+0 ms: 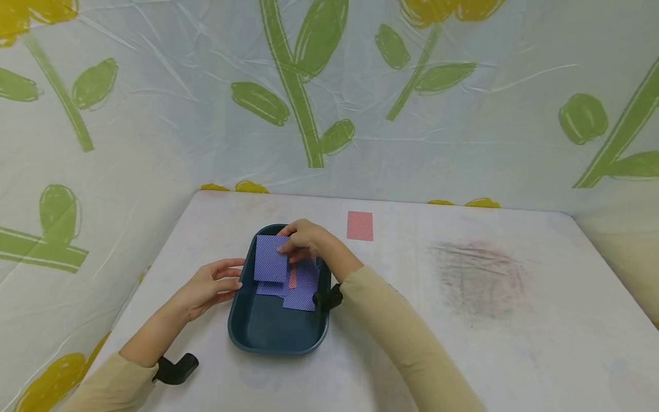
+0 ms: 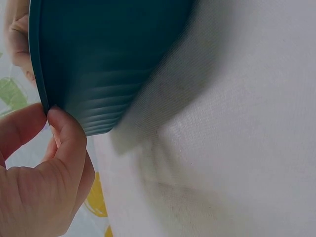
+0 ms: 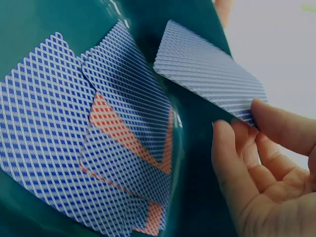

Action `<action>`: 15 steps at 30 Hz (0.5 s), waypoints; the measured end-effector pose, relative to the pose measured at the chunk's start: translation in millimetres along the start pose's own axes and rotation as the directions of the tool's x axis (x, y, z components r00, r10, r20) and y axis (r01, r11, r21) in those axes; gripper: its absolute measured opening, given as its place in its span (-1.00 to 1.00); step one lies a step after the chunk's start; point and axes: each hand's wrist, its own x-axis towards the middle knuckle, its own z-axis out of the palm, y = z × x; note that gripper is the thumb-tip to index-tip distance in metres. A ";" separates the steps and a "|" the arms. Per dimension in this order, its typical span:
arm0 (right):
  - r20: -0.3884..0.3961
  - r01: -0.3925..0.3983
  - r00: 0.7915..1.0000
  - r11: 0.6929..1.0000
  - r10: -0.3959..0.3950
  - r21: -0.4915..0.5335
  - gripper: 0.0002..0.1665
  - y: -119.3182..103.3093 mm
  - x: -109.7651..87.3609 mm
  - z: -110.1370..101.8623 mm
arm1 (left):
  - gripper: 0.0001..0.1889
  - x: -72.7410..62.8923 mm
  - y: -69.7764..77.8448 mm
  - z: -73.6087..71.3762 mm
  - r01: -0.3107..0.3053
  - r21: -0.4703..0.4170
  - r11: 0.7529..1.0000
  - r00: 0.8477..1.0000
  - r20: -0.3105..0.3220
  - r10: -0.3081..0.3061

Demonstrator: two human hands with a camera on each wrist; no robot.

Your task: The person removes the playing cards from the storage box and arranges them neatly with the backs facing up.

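Observation:
A dark teal tray (image 1: 278, 332) stands on the white table. My right hand (image 1: 305, 239) is over its far part and pinches a blue-checked playing card (image 3: 207, 71) by one end, thumb on the upper face. Below lie several overlapping blue-backed playing cards (image 3: 39, 123), with strips of a red-backed card (image 3: 116, 123) showing between them. In the left wrist view, my left hand (image 2: 54, 173) pinches the tray's rim (image 2: 37, 59) between fingertips. The head view shows that hand at the tray's left side. How many cards lie beneath is hidden.
One red-backed card (image 1: 360, 226) lies on the table, right of the tray's far end. A dark smudge (image 1: 481, 280) marks the cloth farther right. Flower-printed sheeting (image 1: 319, 114) rises behind the table. Black wrist mounts (image 1: 176, 369) stick out near both sleeves.

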 end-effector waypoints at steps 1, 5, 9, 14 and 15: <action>0.012 -0.003 1.000 1.000 0.003 0.020 -0.55 -0.8 -1.0 -1.3 | -0.37 -0.4 0.2 0.0 -0.002 -0.004 1.000 1.000 0.003 0.002; 0.047 -0.010 0.999 0.995 0.005 0.097 -0.47 -2.8 -3.8 -6.2 | -0.37 -1.3 0.7 0.4 -0.006 -0.009 1.000 1.000 0.006 0.007; 0.063 -0.013 0.998 0.984 0.002 0.179 -0.39 -4.4 -7.3 -9.6 | -0.37 -1.8 1.4 1.2 -0.006 -0.005 1.000 1.000 0.003 0.006; 0.070 0.009 0.997 0.967 -0.027 0.254 -0.31 -6.7 -13.1 -14.2 | -0.37 -2.0 1.6 1.3 -0.004 -0.005 1.000 1.000 0.002 0.004; 0.070 0.013 0.997 0.965 -0.033 0.263 -0.30 -7.0 -14.2 -15.7 | -0.37 -1.9 1.5 1.4 -0.005 -0.005 1.000 1.000 0.003 0.005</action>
